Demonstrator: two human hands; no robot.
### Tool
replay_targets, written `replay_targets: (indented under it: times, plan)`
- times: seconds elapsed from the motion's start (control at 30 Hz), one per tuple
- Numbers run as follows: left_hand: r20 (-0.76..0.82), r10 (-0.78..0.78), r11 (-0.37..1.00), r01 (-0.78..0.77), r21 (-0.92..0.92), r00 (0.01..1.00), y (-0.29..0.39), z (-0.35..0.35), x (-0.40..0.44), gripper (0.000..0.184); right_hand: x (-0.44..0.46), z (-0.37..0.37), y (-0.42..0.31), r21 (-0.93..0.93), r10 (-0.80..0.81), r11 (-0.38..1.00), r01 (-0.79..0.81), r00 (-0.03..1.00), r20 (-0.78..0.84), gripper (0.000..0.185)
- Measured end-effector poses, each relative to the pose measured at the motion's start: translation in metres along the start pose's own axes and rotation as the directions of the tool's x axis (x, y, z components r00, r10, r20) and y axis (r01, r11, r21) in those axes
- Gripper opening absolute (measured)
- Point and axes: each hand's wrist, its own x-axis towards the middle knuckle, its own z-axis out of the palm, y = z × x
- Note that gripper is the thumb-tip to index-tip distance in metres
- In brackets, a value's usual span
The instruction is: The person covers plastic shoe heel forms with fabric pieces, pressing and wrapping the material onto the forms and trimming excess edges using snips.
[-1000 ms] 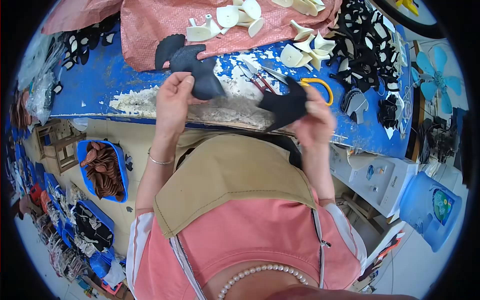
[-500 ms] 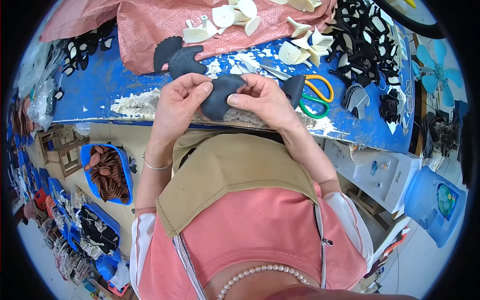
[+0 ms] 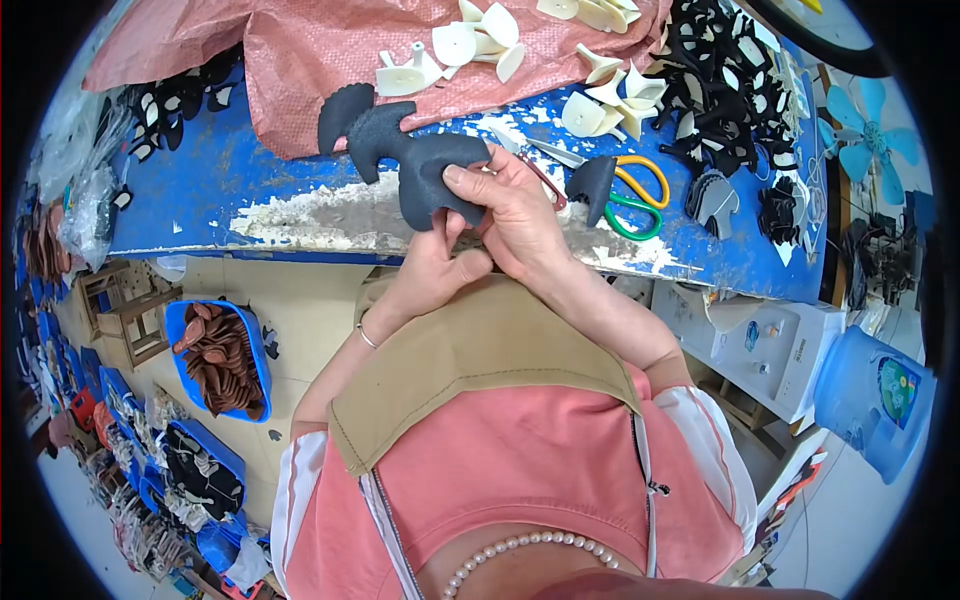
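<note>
My right hand [image 3: 522, 212] pinches a black curved, moulded piece [image 3: 428, 180] of leather-like sheet, thumb on its face and fingers behind. Below it, my left hand [image 3: 435, 272] has its fingers curled at the piece's lower edge, their tips partly hidden. Just beyond lie two more black shaped pieces, a notched one [image 3: 345, 108] and a curved one [image 3: 378, 138]. To the right are scissors [image 3: 640, 222] with one orange and one green handle, and a small black piece [image 3: 593, 186] rests against them. A dark red-handled tool [image 3: 548, 182] shows partly behind my right hand.
Cream plastic-looking forms [image 3: 455, 45] lie on a pink woven sheet [image 3: 300, 90] on the worn blue table [image 3: 190, 215]. Black parts [image 3: 710, 90] are heaped at right. A blue basket [image 3: 264, 345] of brown pieces stands on the floor at left.
My left hand has moved from the piece's left side down to its lower edge. The black piece has turned and tilted in my right hand.
</note>
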Motion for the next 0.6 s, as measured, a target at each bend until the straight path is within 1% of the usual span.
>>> replay_targets:
  times: [0.1, 0.13, 0.2, 0.27, 0.37, 0.4, 0.47, 0.5, 0.53, 0.6]
  plan:
    - [-0.216, -0.15, 0.981, 0.119, -0.15, 0.965, -0.006, 0.007, 0.005, 0.048, 0.001, 0.0, 0.006, -0.083, -0.013, 0.997, 0.004, 0.994, -0.11, 0.022]
    - [-0.212, -0.148, 0.981, 0.116, -0.156, 0.966, -0.005, 0.009, 0.008, 0.048, 0.001, -0.003, 0.007, -0.089, -0.019, 0.996, 0.008, 0.993, -0.115, 0.022]
    - [-0.3, -0.189, 0.931, 0.073, -0.358, 0.935, 0.007, 0.01, 0.019, 0.047, 0.0, -0.012, 0.007, -0.191, 0.026, 0.981, -0.04, 0.997, -0.078, 0.022]
    - [-0.375, -0.25, 0.844, 0.01, -0.537, 0.893, 0.017, 0.01, 0.028, 0.045, 0.001, -0.018, 0.003, -0.31, 0.067, 0.948, -0.076, 0.997, -0.041, 0.022]
    - [-0.382, -0.256, 0.822, -0.008, -0.569, 0.888, 0.02, -0.002, 0.029, 0.045, 0.008, -0.023, -0.017, -0.467, 0.086, 0.881, -0.075, 0.996, 0.002, 0.022]
    - [-0.388, -0.261, 0.811, -0.017, -0.585, 0.884, 0.021, -0.007, 0.029, 0.045, 0.012, -0.021, -0.028, -0.606, -0.013, 0.795, -0.006, 1.0, -0.027, 0.022]
    - [-0.398, -0.265, 0.8, -0.03, -0.6, 0.878, 0.02, -0.014, 0.027, 0.045, 0.027, -0.019, -0.047, -0.766, -0.183, 0.633, 0.11, 0.983, -0.01, 0.019]
    - [-0.38, -0.294, 0.77, -0.018, -0.637, 0.877, 0.017, -0.017, 0.026, 0.045, 0.037, -0.017, -0.054, -0.799, -0.246, 0.578, 0.167, 0.969, 0.024, 0.017]
    - [-0.36, -0.322, 0.738, -0.006, -0.674, 0.876, 0.013, -0.021, 0.026, 0.045, 0.045, -0.01, -0.058, -0.802, -0.243, 0.574, 0.168, 0.969, 0.028, 0.017]
    - [-0.315, -0.37, 0.667, 0.014, -0.745, 0.874, 0.007, -0.024, 0.027, 0.044, 0.059, 0.007, -0.064, -0.919, -0.402, 0.214, 0.333, 0.887, 0.228, 0.019]
